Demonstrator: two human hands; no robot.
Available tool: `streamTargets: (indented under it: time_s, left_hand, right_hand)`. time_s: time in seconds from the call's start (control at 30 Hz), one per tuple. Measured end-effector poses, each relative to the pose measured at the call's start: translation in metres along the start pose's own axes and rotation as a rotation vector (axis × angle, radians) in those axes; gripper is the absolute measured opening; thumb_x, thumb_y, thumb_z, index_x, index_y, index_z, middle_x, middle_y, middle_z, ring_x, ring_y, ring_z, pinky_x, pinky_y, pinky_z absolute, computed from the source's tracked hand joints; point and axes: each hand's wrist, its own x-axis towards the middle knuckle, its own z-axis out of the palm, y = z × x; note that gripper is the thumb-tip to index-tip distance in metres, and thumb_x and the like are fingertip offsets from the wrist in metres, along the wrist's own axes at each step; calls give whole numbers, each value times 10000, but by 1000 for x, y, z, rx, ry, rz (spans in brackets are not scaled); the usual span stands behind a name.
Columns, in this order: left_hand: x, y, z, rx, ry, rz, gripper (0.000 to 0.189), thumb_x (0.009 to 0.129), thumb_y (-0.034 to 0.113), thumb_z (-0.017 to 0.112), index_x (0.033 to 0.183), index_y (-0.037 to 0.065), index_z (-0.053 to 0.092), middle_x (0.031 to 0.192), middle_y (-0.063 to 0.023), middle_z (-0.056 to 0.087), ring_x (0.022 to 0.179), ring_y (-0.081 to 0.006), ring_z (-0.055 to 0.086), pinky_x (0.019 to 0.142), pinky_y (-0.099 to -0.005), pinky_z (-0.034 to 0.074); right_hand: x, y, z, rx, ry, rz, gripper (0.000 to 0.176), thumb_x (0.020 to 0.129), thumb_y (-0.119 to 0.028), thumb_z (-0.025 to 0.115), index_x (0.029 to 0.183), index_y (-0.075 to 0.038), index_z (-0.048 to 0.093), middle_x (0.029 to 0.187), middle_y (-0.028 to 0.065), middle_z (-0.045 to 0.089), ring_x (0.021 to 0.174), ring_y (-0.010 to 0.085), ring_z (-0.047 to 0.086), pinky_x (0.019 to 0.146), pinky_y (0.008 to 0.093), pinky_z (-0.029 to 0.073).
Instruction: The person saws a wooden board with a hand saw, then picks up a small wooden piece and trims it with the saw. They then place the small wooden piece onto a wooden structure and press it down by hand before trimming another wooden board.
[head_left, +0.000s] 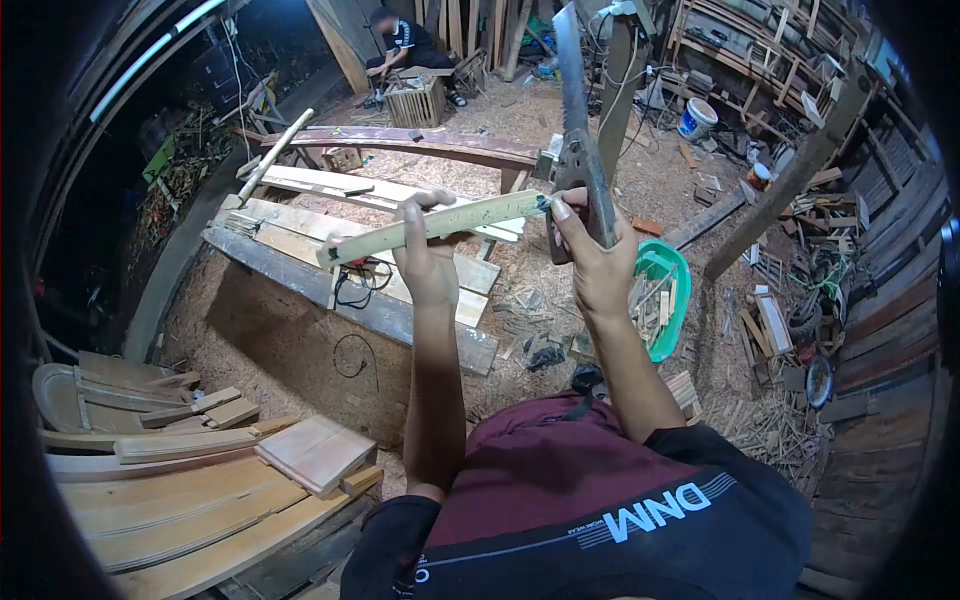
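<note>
My left hand (428,260) is closed around a flat, pale yellow wooden strip (460,219) with small dark marks along its face. The strip is held up in front of me, tilted with its right end higher. In my right hand (600,265) is a handsaw (569,80), gripped by its dark handle, the toothed blade pointing up. My right thumb and fingers also meet the strip's right end, where something dark blue shows; I cannot make out what it is. Beyond and below the strip lies a workbench (380,318) with several pale planks (375,268) on it.
A red-and-black corded item (362,270) lies on the bench. At right stands a green tub (680,300) of wood scraps, near a wooden post (790,180). Boards (190,490) are stacked at lower left. Farther back a person (405,50) sits by a slatted crate (415,105). Shavings cover the floor.
</note>
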Motion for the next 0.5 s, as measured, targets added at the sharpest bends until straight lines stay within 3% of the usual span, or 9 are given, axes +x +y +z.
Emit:
streamTargets:
  time_s: [0.27, 0.37, 0.4, 0.5]
  left_hand:
    - [-31, -5, -40, 9, -28, -142, 487, 1056, 457, 411, 1085, -9, 548, 834, -121, 650, 688, -208, 618, 585, -335, 506]
    - [-43, 12, -50, 295, -160, -560, 463, 1064, 419, 414, 1023, 10, 629, 817, -142, 696, 673, -173, 660, 574, -267, 512]
    - [-48, 36, -33, 476, -160, -676, 385, 1051, 342, 483, 968, 18, 673, 763, -106, 705, 665, -168, 662, 563, -256, 491]
    - [-63, 44, -43, 785, -253, -238, 247, 1010, 203, 558, 927, -1, 670, 725, -75, 700, 666, -195, 671, 577, -283, 490]
  right_hand:
    - [6, 9, 17, 79, -17, -26, 162, 913, -124, 731, 1000, -28, 635, 748, -58, 552, 603, 10, 470, 513, 190, 344]
    - [12, 13, 17, 58, -29, -13, 167, 904, -124, 741, 982, -21, 635, 758, -52, 567, 634, 13, 492, 537, 192, 365]
    - [13, 15, 17, 30, -31, -35, 181, 895, -128, 751, 977, -18, 635, 763, -46, 575, 645, 19, 504, 554, 193, 384]
    - [18, 20, 16, -44, -36, -52, 223, 866, -143, 780, 962, -6, 632, 779, -24, 601, 677, 38, 538, 608, 200, 440]
